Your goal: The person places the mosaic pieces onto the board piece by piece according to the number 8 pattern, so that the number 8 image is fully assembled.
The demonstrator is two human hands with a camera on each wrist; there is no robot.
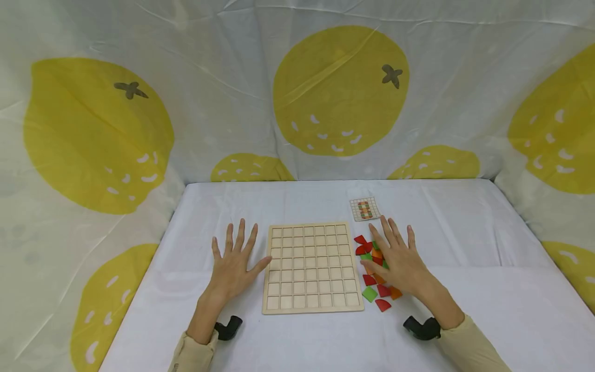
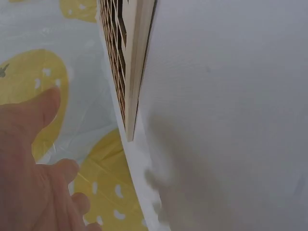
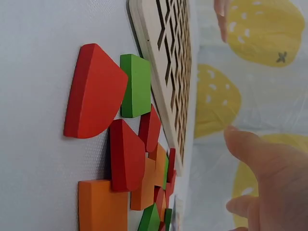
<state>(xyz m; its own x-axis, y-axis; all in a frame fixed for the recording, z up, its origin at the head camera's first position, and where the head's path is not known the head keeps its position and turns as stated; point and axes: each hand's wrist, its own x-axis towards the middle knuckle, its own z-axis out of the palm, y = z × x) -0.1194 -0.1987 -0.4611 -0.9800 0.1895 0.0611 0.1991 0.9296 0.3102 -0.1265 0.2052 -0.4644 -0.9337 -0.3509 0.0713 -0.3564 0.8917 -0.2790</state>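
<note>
Hovering | left fingers (image 1: pixel 240 236) — gridded wooden board (image 1: pixel 310 266) | right fingers (image 1: pixel 389 232) — red quarter-rounds (image 3: pixel 98 94)

White backdrop (image 1: pixel 223 77) at the back and both sides, wrinkled, shiny creases up top, lemon print all over. Middle lemon (image 1: pixel 341 98) and left lemon (image 1: pixel 93 134) are big, each with a dark stem mark (image 1: pixel 392 76); right lemon (image 1: pixel 558 124) runs out of frame. Back-left lemon (image 1: pixel 251 168) and back-right lemon (image 1: pixel 434 163) stop at the tablecloth's (image 1: pixel 520 305) far edge (only upper parts show). Lower-left lemon (image 1: pixel 116 305), lower-right lemon (image 1: pixel 572 268) flank the sides. Pale dashes on the lemons. Tablecloth white, faintly creased. Wrist views: same backdrop, tilted.
</note>
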